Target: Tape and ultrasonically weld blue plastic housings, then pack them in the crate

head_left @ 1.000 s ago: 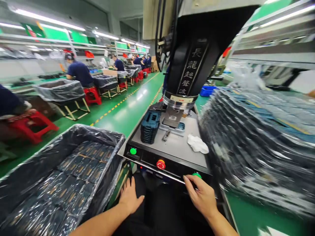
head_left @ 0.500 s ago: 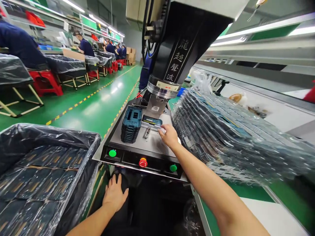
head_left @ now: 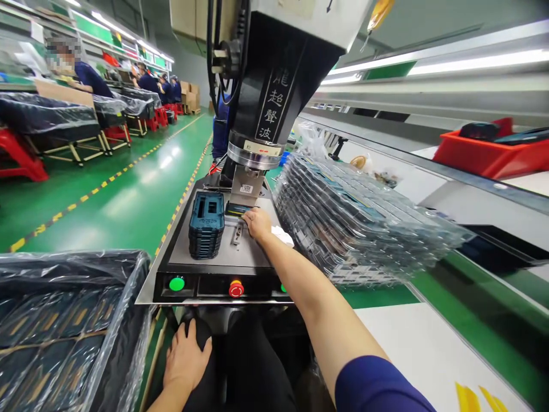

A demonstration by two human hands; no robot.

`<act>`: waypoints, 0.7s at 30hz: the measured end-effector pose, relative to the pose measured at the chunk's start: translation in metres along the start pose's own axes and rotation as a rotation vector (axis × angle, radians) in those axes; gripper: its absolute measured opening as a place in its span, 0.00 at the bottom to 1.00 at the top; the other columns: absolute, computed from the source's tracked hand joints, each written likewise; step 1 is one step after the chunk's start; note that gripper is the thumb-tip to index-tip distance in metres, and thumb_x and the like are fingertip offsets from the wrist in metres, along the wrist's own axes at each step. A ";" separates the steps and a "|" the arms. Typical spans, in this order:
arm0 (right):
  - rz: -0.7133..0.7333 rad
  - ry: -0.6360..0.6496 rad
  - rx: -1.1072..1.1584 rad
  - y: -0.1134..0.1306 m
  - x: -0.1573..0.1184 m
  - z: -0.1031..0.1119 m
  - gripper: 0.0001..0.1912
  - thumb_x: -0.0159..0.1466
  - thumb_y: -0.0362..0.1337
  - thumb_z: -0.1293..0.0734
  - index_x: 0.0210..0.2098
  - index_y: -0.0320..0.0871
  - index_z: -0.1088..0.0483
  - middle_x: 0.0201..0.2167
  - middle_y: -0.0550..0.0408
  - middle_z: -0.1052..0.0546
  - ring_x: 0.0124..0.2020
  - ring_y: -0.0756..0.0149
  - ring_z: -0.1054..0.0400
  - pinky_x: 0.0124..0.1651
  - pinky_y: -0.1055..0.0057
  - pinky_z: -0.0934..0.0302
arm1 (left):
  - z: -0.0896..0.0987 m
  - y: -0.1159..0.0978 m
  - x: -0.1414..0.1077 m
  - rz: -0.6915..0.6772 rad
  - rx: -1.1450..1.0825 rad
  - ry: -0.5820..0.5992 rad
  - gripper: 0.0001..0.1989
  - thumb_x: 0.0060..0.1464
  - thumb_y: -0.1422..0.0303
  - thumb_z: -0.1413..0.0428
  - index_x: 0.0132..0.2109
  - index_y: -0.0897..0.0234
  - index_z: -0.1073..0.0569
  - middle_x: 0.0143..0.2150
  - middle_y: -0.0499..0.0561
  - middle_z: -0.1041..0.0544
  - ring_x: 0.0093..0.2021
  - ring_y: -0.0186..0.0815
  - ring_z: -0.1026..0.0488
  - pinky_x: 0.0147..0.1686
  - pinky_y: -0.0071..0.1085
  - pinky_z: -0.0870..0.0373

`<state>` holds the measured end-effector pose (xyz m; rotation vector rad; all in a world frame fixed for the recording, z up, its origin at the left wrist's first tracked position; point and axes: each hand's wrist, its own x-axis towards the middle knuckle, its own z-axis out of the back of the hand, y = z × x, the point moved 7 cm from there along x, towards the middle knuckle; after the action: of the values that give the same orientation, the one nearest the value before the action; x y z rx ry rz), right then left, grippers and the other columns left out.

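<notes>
My right hand (head_left: 258, 223) reaches to the machine's metal table, its fingers closed at the right end of a dark blue plastic housing (head_left: 237, 210). That housing sits in a fixture directly below the metal horn (head_left: 247, 184) of an ultrasonic welding machine (head_left: 266, 86). The fingertips are partly hidden, so the exact grip is hard to see. Left of the fixture stands a stack of similar blue housings (head_left: 206, 223). My left hand (head_left: 187, 355) lies on my dark-trousered knee, fingers spread, holding nothing.
A green button (head_left: 176, 284) and a red emergency stop (head_left: 236, 289) are on the front panel. Clear plastic trays (head_left: 343, 212) are piled at right. A plastic-lined bin (head_left: 141, 280) of housings stands at left. A red bin (head_left: 472, 153) is on the right bench. Co-workers sit far left.
The view has turned to the right. My right hand has moved in from the fixture's right side to the housing's end. My left hand stays on the knee.
</notes>
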<state>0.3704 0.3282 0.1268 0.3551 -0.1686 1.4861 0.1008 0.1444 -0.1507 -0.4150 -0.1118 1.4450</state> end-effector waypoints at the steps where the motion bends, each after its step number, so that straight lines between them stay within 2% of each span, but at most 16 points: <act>1: 0.019 -0.015 0.007 0.001 -0.003 0.003 0.15 0.69 0.41 0.40 0.41 0.44 0.23 0.44 0.50 0.25 0.48 0.60 0.36 0.53 0.66 0.44 | 0.001 0.000 0.000 -0.002 -0.002 0.000 0.34 0.56 0.53 0.56 0.64 0.68 0.40 0.63 0.65 0.41 0.59 0.55 0.39 0.54 0.48 0.39; 4: 0.073 -0.063 0.040 0.005 -0.022 0.016 0.14 0.69 0.39 0.40 0.40 0.43 0.24 0.44 0.50 0.25 0.48 0.61 0.35 0.53 0.66 0.43 | 0.002 0.001 -0.002 0.000 -0.004 0.005 0.34 0.56 0.53 0.56 0.64 0.68 0.41 0.63 0.65 0.41 0.60 0.54 0.39 0.55 0.48 0.39; 6: 0.106 -0.102 0.073 0.009 -0.047 0.028 0.13 0.69 0.38 0.40 0.39 0.42 0.26 0.43 0.49 0.25 0.47 0.61 0.34 0.52 0.65 0.41 | 0.003 0.002 -0.002 0.004 -0.002 0.011 0.34 0.57 0.53 0.56 0.64 0.68 0.41 0.64 0.65 0.42 0.60 0.55 0.39 0.55 0.48 0.39; 9: 0.172 -0.192 0.189 0.017 -0.104 0.054 0.10 0.69 0.37 0.41 0.39 0.40 0.29 0.42 0.47 0.26 0.46 0.62 0.34 0.51 0.66 0.40 | 0.003 0.004 -0.002 0.006 0.003 0.016 0.34 0.57 0.52 0.57 0.65 0.67 0.42 0.64 0.65 0.42 0.61 0.55 0.40 0.55 0.48 0.38; 11: 0.243 -0.272 0.369 0.025 -0.150 0.074 0.09 0.69 0.36 0.43 0.40 0.41 0.32 0.41 0.47 0.27 0.45 0.63 0.34 0.50 0.67 0.39 | 0.003 0.003 -0.002 0.006 0.004 0.016 0.34 0.58 0.52 0.57 0.65 0.67 0.42 0.64 0.65 0.43 0.61 0.55 0.40 0.55 0.48 0.38; 13: 0.242 -0.251 0.528 0.028 -0.191 0.083 0.09 0.69 0.37 0.43 0.39 0.43 0.34 0.38 0.49 0.27 0.41 0.64 0.33 0.46 0.68 0.38 | 0.005 0.001 -0.003 0.009 0.000 0.024 0.34 0.57 0.52 0.56 0.65 0.68 0.43 0.64 0.66 0.43 0.61 0.56 0.40 0.55 0.49 0.39; 14: 0.197 -0.195 0.591 0.027 -0.207 0.081 0.09 0.70 0.38 0.44 0.38 0.43 0.34 0.35 0.50 0.28 0.38 0.65 0.34 0.43 0.68 0.38 | 0.007 -0.002 -0.004 0.009 -0.004 0.030 0.35 0.57 0.52 0.55 0.66 0.69 0.43 0.65 0.66 0.43 0.62 0.57 0.41 0.56 0.49 0.39; 16: 0.045 0.007 0.718 0.021 -0.231 0.062 0.13 0.69 0.42 0.43 0.34 0.43 0.34 0.30 0.54 0.30 0.32 0.67 0.36 0.37 0.70 0.40 | 0.013 -0.008 -0.006 0.010 -0.032 0.045 0.36 0.56 0.54 0.52 0.66 0.71 0.44 0.65 0.68 0.44 0.63 0.59 0.43 0.58 0.51 0.42; 19: -0.295 0.421 1.022 0.009 -0.260 0.007 0.21 0.64 0.54 0.39 0.27 0.43 0.37 0.22 0.58 0.33 0.25 0.70 0.41 0.29 0.73 0.44 | 0.025 -0.017 -0.010 0.080 -0.216 0.073 0.37 0.52 0.58 0.46 0.66 0.71 0.43 0.67 0.70 0.48 0.67 0.61 0.52 0.62 0.55 0.52; 21: -0.535 0.627 1.237 0.003 -0.277 -0.027 0.25 0.57 0.60 0.35 0.25 0.43 0.39 0.20 0.60 0.34 0.22 0.72 0.42 0.26 0.74 0.45 | 0.032 -0.015 -0.013 0.253 -0.504 0.098 0.37 0.47 0.64 0.40 0.64 0.69 0.40 0.70 0.67 0.52 0.70 0.58 0.57 0.65 0.54 0.61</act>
<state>0.3409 0.0766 0.0117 0.8028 1.3003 0.9381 0.1028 0.1377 -0.1140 -0.9379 -0.3588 1.6370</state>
